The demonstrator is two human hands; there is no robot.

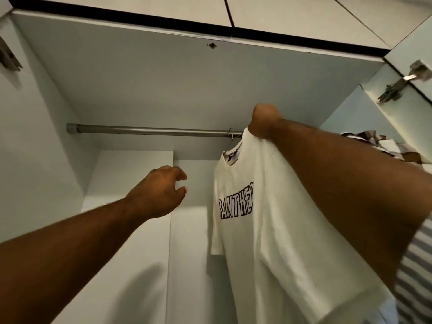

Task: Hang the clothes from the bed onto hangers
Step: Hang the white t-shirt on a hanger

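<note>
T-shirt [268,206], white soft cotton with black outlined lettering on the chest, hangs inside the wardrobe [140,78] on a thin wire hanger [231,134] whose hook sits over the rod [152,131]. The rod is a smooth grey metal tube; the wardrobe's panels are flat, matte and pale. The right hand [264,122] is fisted around the shirt's shoulder just beside the rod. The left hand [159,190] reaches in, fingers loosely spread, holding nothing.
</note>
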